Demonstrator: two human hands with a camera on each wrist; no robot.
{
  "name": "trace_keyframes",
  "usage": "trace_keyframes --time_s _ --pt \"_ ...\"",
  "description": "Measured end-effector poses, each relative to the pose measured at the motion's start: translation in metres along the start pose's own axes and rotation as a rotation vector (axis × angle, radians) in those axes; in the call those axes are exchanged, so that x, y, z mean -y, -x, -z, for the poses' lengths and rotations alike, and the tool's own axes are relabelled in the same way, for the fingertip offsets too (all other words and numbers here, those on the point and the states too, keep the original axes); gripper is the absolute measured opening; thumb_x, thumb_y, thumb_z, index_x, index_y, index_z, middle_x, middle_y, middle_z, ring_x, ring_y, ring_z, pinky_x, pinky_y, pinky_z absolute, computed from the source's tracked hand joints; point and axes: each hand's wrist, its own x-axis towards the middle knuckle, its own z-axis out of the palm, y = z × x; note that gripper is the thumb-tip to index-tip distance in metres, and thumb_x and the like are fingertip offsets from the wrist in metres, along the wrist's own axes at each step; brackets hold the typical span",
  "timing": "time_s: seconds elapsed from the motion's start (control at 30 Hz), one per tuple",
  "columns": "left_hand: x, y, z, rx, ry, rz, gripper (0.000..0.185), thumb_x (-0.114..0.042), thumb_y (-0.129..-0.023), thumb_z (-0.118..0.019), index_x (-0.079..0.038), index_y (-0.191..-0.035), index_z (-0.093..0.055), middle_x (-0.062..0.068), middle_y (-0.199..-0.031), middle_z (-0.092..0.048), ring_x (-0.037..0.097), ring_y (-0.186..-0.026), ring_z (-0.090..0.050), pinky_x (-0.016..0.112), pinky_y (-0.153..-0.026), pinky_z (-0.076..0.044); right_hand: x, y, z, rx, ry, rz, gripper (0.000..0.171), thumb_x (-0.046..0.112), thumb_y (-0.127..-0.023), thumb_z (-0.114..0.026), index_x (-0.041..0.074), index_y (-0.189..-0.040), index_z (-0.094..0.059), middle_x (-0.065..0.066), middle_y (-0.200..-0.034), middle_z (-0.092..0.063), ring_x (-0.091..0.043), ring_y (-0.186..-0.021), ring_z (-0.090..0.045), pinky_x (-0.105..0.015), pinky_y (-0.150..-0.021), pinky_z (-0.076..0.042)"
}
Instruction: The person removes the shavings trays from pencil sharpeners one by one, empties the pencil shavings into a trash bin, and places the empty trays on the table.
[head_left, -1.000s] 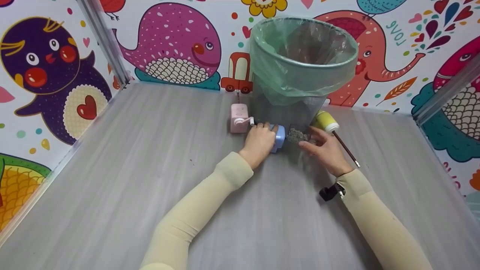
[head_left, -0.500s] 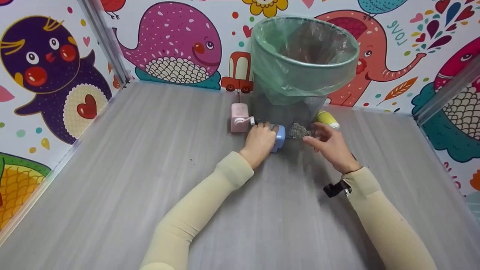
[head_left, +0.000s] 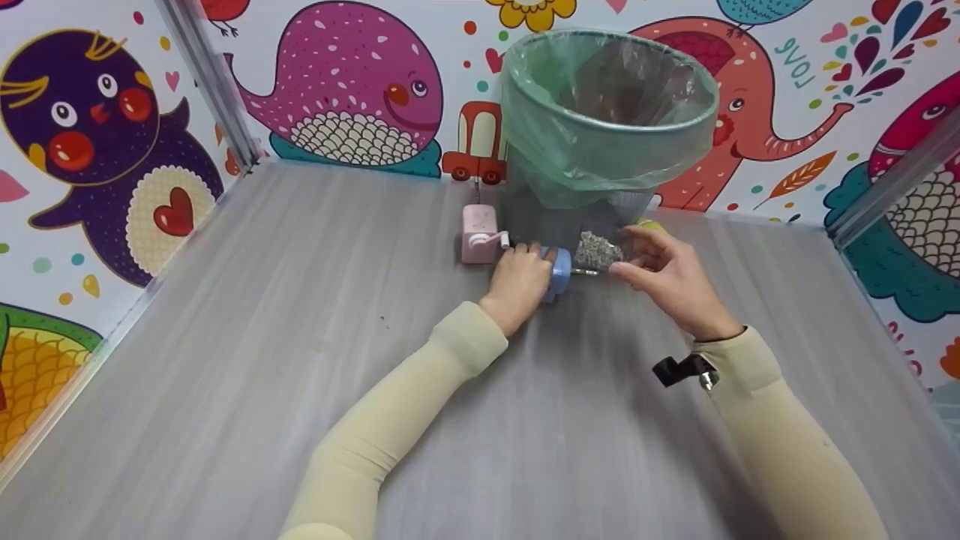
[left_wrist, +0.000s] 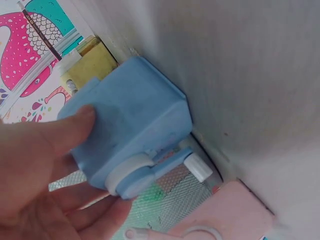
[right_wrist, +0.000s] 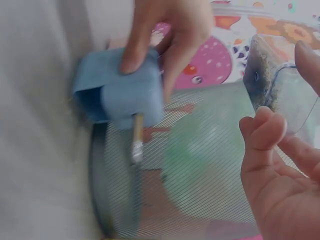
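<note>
Head view, with both wrist views. The right hand [head_left: 667, 281] has risen off the bench [head_left: 300, 360] since the earlier frames and now holds a clear drawer of pencil shavings [head_left: 596, 251] in the air, pinched between thumb and fingers, just in front of the mesh wall of the waste bin [head_left: 604, 120]. The drawer has thus come free of the blue pencil sharpener [head_left: 559, 274] and sits higher than before; judged from this, emptying it calls for a further lift, since the rim of the bin stands well above it.

The left hand [head_left: 517, 285] has not shifted: its grip is closed round the blue sharpener, thumb on one side and fingers on the other, pressing it to the bench. A short metal-tipped stub [right_wrist: 136, 137] projects from the sharpener toward the bin.

Other items: a pink pencil sharpener [head_left: 480, 234] just left of the left hand; a yellow sharpener [left_wrist: 90, 62], now mostly hidden behind the right hand. A green bag [head_left: 570, 176] lines the bin. The bin's tall wall is the chief obstacle.
</note>
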Motion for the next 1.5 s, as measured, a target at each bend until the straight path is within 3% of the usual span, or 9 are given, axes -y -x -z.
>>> trace_keyframes --time_s 0.17,0.33,0.53,0.6,0.83,1.03,1.27,1.5 --pt "0.001 0.001 -0.002 -0.041 -0.006 0.008 0.030 -0.016 -0.099 -0.056 -0.015 -0.126 -0.068 0.008 -0.109 -0.072 0.024 -0.095 -0.069 0.034 -0.081 -0.056 0.021 -0.002 0.003 -0.023 -0.012 0.050 0.051 0.011 -0.091 -0.073 0.000 -0.137 -0.055 0.005 -0.094 -0.064 -0.006 -0.075 -0.061 -0.021 -0.064 -0.052" --pt "0.001 0.001 -0.003 -0.034 0.000 0.011 0.031 -0.016 -0.098 -0.058 -0.015 -0.128 -0.068 0.009 -0.112 -0.072 0.024 -0.097 -0.070 0.035 -0.082 -0.057 0.039 -0.009 0.011 -0.068 -0.048 0.094 0.045 0.012 -0.093 -0.070 0.000 -0.135 -0.057 0.004 -0.095 -0.066 -0.010 -0.077 -0.061 -0.020 -0.067 -0.052" --pt "0.002 0.001 -0.002 -0.041 0.001 -0.003 0.033 -0.017 -0.098 -0.058 -0.014 -0.129 -0.067 0.009 -0.113 -0.072 0.024 -0.097 -0.070 0.035 -0.082 -0.056 0.065 -0.025 0.034 -0.144 -0.231 0.169 0.037 0.007 -0.093 -0.067 0.001 -0.130 -0.060 -0.003 -0.097 -0.068 -0.013 -0.075 -0.060 -0.019 -0.066 -0.051" --pt "0.002 0.001 -0.002 -0.045 0.001 0.000 0.033 -0.020 -0.097 -0.060 -0.014 -0.129 -0.067 0.009 -0.113 -0.072 0.024 -0.097 -0.070 0.035 -0.082 -0.056 0.073 -0.031 0.041 -0.194 -0.243 0.170 0.039 0.009 -0.093 -0.068 0.002 -0.130 -0.061 -0.003 -0.100 -0.069 -0.015 -0.077 -0.060 -0.018 -0.067 -0.051" --pt "0.001 0.001 -0.003 -0.034 0.008 0.004 0.039 -0.029 -0.093 -0.069 -0.015 -0.128 -0.067 0.008 -0.113 -0.072 0.024 -0.098 -0.069 0.034 -0.082 -0.056 0.087 -0.051 0.051 -0.414 0.083 0.094 0.052 0.031 -0.092 -0.071 0.012 -0.138 -0.057 0.009 -0.099 -0.062 -0.009 -0.088 -0.057 -0.016 -0.079 -0.048" --pt "0.000 0.001 -0.004 -0.058 0.018 0.009 0.035 -0.030 -0.091 -0.070 -0.014 -0.123 -0.069 0.008 -0.109 -0.072 0.024 -0.096 -0.069 0.034 -0.082 -0.056 0.095 -0.069 0.055 -0.498 0.356 0.043 0.067 0.046 -0.089 -0.072 0.017 -0.146 -0.050 -0.009 -0.128 -0.064 -0.007 -0.096 -0.056 -0.020 -0.093 -0.053" --pt "0.000 0.001 -0.004 -0.066 0.001 0.006 0.035 -0.030 -0.092 -0.068 -0.014 -0.123 -0.069 0.008 -0.108 -0.072 0.024 -0.095 -0.069 0.034 -0.081 -0.056 0.098 -0.085 0.055 -0.478 0.465 -0.004 0.071 0.048 -0.090 -0.069 0.014 -0.148 -0.046 -0.013 -0.143 -0.056 -0.025 -0.123 -0.054 -0.039 -0.107 -0.049" --pt "0.000 0.001 -0.005 -0.058 0.020 0.007 0.034 -0.029 -0.093 -0.068 -0.014 -0.123 -0.069 0.008 -0.108 -0.072 0.024 -0.096 -0.069 0.034 -0.081 -0.056 0.102 -0.088 0.052 -0.469 0.514 -0.001 0.071 0.047 -0.091 -0.069 0.017 -0.150 -0.045 -0.011 -0.143 -0.053 -0.025 -0.131 -0.046 -0.039 -0.110 -0.047"
